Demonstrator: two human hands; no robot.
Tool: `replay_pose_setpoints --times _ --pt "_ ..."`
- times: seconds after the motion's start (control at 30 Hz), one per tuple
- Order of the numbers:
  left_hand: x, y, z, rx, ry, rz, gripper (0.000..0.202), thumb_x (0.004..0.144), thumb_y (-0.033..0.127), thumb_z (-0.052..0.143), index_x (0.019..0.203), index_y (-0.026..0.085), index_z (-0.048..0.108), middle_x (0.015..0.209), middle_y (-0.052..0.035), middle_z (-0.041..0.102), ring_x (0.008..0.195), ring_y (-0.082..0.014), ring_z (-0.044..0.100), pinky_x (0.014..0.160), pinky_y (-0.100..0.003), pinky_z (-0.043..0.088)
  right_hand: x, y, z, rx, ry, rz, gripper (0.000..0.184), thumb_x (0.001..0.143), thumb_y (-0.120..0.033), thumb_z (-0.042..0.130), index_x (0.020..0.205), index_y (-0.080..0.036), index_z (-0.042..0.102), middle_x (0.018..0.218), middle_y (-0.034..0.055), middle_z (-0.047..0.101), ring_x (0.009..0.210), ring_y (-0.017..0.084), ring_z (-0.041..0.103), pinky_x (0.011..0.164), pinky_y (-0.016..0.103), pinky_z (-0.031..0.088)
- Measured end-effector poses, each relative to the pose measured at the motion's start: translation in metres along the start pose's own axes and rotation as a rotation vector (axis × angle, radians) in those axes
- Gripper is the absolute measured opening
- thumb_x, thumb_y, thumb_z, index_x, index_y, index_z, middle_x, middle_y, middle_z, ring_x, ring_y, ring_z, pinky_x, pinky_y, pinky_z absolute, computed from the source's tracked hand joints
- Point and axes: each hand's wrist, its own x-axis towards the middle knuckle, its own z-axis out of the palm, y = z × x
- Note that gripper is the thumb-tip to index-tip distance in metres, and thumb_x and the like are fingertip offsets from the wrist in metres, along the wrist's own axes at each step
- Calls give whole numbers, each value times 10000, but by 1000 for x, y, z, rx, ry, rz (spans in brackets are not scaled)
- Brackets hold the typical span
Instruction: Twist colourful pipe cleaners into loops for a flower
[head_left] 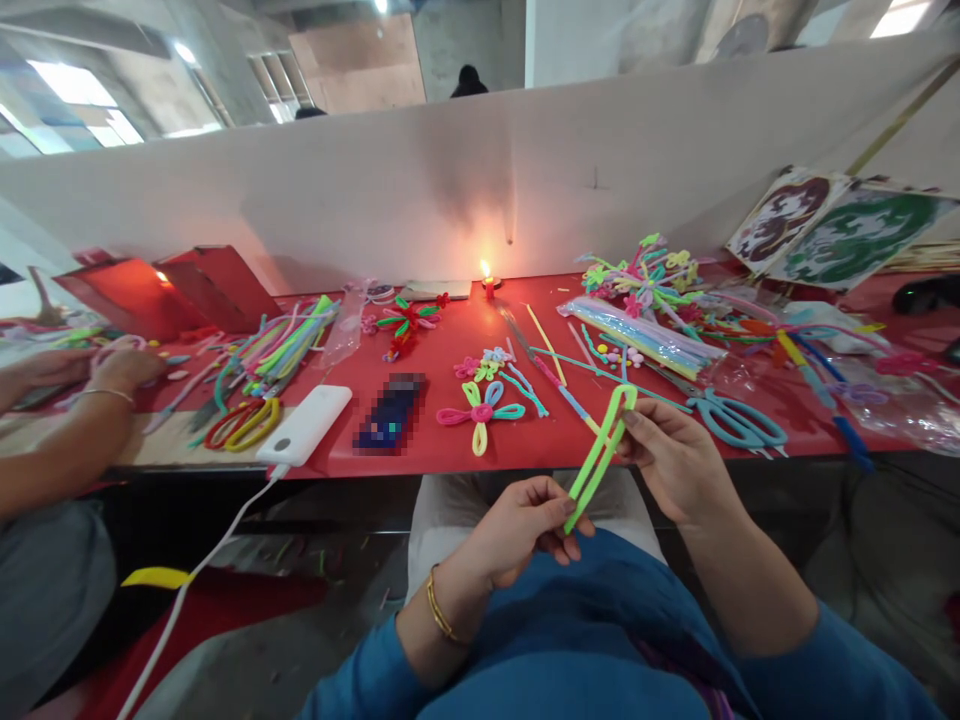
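Two hands of another person (112,368) rest on the far left part of the red table (450,450), beside a red box (176,290). Next to them lies a loose bundle of coloured pipe cleaners (292,338), and in front of it a pair of orange and yellow scissors (244,425). A white power bank (305,424) lies at the table edge, with a white cable (191,585) hanging down from it. To its right there is a dark phone (390,412), then a small flower of pink, blue and yellow pipe cleaners (480,412). Behind, near the partition wall, a small candle (487,283) burns.

In the middle, below the table edge and above the lap, the left hand (521,525) pinches the lower end of a green pipe cleaner (600,450) between thumb and fingers pressed together. The green pipe cleaner is folded into a long narrow loop that rises slanting to the right, so that its top bend comes in front of the table edge. The right hand (675,455) pinches this upper part between thumb and forefinger.

Just beside the right hand, on the table, lies a pair of blue scissors (739,420). Behind them is a clear packet of pipe cleaners (645,335) and a heap of finished flowers (652,268). At the far right, two paper-cut pictures (847,225) lean on the wall.
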Motion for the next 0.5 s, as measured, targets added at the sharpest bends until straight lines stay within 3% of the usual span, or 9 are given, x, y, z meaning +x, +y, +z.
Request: replay_pose_setpoints --times 0.5 --pt "2 -3 -3 19 -9 -9 281 604 299 688 648 140 461 526 25 585 407 -65 534 415 -175 424 -1 -2 1 126 -19 35 161 603 -283 717 661 -185 602 526 -49 572 449 70 515 449 186 444"
